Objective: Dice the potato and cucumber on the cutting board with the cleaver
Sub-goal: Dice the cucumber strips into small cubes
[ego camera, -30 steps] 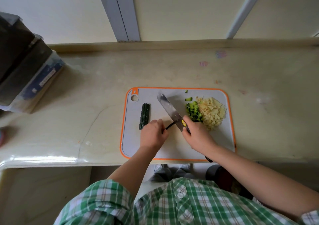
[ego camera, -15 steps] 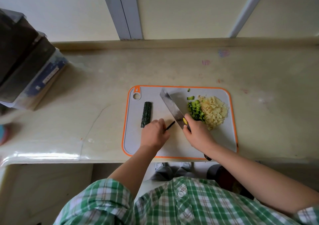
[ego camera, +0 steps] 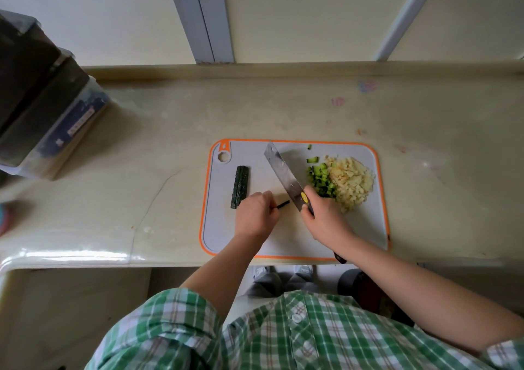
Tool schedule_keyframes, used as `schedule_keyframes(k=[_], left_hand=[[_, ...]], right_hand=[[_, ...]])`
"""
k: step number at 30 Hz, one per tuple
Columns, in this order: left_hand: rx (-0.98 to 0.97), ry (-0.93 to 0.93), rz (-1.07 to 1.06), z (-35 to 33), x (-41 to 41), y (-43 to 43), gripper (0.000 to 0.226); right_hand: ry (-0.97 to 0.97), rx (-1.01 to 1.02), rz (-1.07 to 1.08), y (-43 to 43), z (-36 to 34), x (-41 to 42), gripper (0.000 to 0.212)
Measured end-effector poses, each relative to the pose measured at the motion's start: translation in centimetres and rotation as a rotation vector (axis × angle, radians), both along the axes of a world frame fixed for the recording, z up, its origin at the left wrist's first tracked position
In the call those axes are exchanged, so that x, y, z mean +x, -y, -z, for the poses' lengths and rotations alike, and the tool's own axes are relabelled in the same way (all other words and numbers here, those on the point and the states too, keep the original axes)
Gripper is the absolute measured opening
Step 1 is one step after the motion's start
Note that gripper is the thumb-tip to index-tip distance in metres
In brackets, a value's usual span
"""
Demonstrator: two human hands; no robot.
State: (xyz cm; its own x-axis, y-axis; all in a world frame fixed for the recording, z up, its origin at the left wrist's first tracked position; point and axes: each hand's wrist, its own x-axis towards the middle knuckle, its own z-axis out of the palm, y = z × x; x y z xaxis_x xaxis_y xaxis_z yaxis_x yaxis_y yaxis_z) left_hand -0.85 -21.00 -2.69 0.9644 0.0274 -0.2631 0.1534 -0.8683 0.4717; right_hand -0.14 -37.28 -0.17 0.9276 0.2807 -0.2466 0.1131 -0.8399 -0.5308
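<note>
Grey cutting board [ego camera: 221, 227] lies at the surface's [ego camera: 170, 142] near edge. My left hand [ego camera: 255, 213] still pinches a thin cucumber strip [ego camera: 283, 204] mid-board, and my right hand [ego camera: 326, 222] still grips the cleaver [ego camera: 283, 174], barely shifted. The cucumber piece [ego camera: 240, 186] lies near the board's left edge. The diced cucumber [ego camera: 320, 181] and diced potato [ego camera: 351, 182] are heaped far right.

Beige countertop [ego camera: 141, 131] bore a hairline crack [ego camera: 153, 199] left of centre and faint pink and purple smudges [ego camera: 338, 101] far right. Dark stacked containers [ego camera: 42, 108] (labels unreadable) sat at far left. Grey vertical strip [ego camera: 202, 17] and pale slanted pipe [ego camera: 402, 15] ran up the wall. Grey shoes [ego camera: 280, 280] showed below the near edge.
</note>
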Motion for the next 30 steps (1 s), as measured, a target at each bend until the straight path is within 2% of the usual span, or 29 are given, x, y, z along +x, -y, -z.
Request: schedule_keyframes(k=[10,16,27,30], left_hand=[[-0.012,-0.029,-0.028,-0.1,0.7,1.0,0.012],[-0.026,-0.025,-0.045,-0.1,0.2,0.6,0.013],[-0.011,-0.029,-0.045,0.0,0.3,0.5,0.011],[-0.011,-0.027,-0.045,0.0,0.3,0.4,0.01]], right_hand=[[0.006,-0.072,-0.033,0.1,0.4,-0.7,0.006],[0.016,-0.002,0.019,0.1,0.4,-0.4,0.011],[0.01,-0.013,-0.013,-0.5,0.6,-0.6,0.006],[0.036,0.003,0.002,-0.6,0.1,-0.5,0.016]])
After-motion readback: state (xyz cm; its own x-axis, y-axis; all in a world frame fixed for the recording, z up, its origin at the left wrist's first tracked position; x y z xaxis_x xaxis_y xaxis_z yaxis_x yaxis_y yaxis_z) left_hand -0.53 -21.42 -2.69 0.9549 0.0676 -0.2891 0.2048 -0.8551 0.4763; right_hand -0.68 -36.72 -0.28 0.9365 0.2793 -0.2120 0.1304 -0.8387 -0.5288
